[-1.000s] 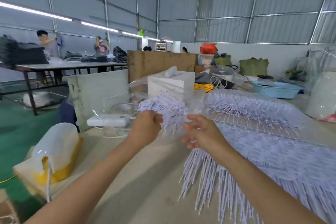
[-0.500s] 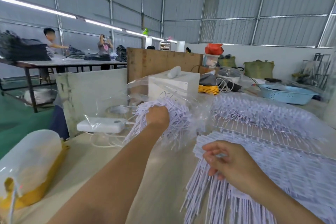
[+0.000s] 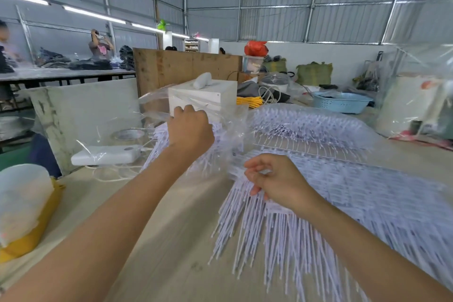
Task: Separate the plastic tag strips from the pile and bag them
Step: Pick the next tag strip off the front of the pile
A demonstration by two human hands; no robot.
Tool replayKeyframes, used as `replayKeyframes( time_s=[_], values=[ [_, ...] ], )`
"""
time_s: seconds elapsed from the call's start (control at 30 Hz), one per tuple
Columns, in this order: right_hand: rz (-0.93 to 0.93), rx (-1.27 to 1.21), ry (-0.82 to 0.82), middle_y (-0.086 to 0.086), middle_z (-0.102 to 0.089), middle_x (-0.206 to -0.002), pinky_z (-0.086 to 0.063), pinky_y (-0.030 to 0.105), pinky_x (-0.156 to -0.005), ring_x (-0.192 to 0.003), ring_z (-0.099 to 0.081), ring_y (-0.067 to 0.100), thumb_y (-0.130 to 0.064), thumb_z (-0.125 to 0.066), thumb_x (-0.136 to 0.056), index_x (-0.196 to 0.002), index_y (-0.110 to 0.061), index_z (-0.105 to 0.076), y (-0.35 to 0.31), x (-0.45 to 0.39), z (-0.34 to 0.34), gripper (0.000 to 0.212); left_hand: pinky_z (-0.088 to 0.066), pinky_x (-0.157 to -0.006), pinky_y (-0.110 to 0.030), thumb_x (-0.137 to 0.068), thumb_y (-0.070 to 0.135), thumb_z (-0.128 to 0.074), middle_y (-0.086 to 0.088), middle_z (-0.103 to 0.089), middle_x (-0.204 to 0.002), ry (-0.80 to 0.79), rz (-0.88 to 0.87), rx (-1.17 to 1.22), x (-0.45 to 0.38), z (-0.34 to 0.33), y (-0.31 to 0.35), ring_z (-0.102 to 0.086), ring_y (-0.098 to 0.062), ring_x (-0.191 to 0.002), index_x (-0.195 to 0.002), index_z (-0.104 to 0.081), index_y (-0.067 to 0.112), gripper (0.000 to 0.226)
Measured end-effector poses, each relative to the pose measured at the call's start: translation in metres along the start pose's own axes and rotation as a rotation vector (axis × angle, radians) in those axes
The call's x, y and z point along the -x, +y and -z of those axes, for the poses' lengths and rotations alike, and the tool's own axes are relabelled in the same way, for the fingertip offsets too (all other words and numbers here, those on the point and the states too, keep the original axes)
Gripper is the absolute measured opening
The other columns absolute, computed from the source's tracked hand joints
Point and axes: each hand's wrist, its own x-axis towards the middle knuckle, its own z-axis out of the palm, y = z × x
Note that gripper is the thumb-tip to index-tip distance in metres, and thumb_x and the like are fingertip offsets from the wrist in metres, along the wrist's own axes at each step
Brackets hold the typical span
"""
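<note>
A: What is changed from half a second ago?

B: The bundle of tag strips [image 3: 157, 147] is carried further forward and up into the clear bag [image 3: 157, 115] by the left hand [image 3: 190, 131], and the right hand [image 3: 277, 180] is brought a little nearer the edge of the pile [image 3: 343, 203].

A: How are the hands set?

B: The left hand is closed round the bundle, with the strips fanned out below and to either side of the fist. The bag's film is seen around and beyond that hand, though how far the bundle is inside cannot be told. The right hand is curled, and a few strips at the pile's near corner seem to be pinched between thumb and fingers; the blur leaves this uncertain.

A: Where is the rest kept?

B: The pile is spread on the table [image 3: 171, 240] to the right, its thin tails pointing toward the table edge. A filled bag [image 3: 306, 127] is lying just behind it.

A: How are the strips expected to handle?

B: They are judged light, thin and springy, likely to be splayed or tangled when lifted loosely. A hold is best taken at the joined, printed end, where the strips are kept together, not at the loose tails. The bag film is soft and slippery, so its mouth may need to be held wide.
</note>
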Motion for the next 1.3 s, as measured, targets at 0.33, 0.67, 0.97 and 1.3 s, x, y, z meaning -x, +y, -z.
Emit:
replayKeyframes(
  time_s=[0.33,0.67,0.97,1.3],
  values=[
    [-0.148,0.007,0.417,0.008,-0.061,-0.078,-0.039,0.013,-0.036,-0.038,-0.055,0.002,0.002,-0.06,-0.087,-0.094,0.0,-0.064,0.035,0.072,0.115,0.008,-0.047,-0.087,-0.028,-0.093,0.021,-0.056,-0.007,-0.068,-0.104,-0.47,-0.54,0.491,0.096,0.016,0.132,-0.061,-0.02,-0.096,-0.103,-0.069,0.009,0.021],
    [-0.183,0.388,0.362,0.014,-0.066,-0.102,-0.04,0.012,-0.074,-0.089,-0.061,0.013,0.001,-0.052,-0.089,-0.106,0.004,-0.066,0.076,0.117,0.133,0.022,-0.033,-0.098,-0.042,-0.088,0.049,-0.056,-0.002,-0.058,-0.092,-0.538,-0.497,0.317,0.112,-0.004,0.181,-0.056,-0.023,-0.096,-0.087,-0.057,0.02,0.029],
    [-0.006,-0.276,0.241,0.002,-0.062,-0.064,-0.051,0.022,-0.049,-0.049,-0.061,0.012,-0.007,-0.055,-0.092,-0.084,-0.004,-0.062,0.045,0.116,0.142,0.012,-0.045,-0.069,-0.03,-0.086,0.034,-0.064,0.009,-0.056,-0.076,-0.383,-0.621,0.7,0.1,0.032,0.187,-0.055,-0.012,-0.074,-0.087,-0.057,0.025,0.012],
    [-0.023,-0.044,0.228,0.011,-0.055,-0.061,-0.051,0.03,-0.052,-0.05,-0.053,0.019,-0.007,-0.061,-0.09,-0.093,0.01,-0.062,0.033,0.111,0.151,0.018,-0.043,-0.056,-0.019,-0.09,0.015,-0.062,0.005,-0.062,-0.058,-0.577,-0.456,0.969,0.094,0.029,0.19,-0.055,-0.001,-0.05,-0.084,-0.07,0.012,0.01]
  ],
)
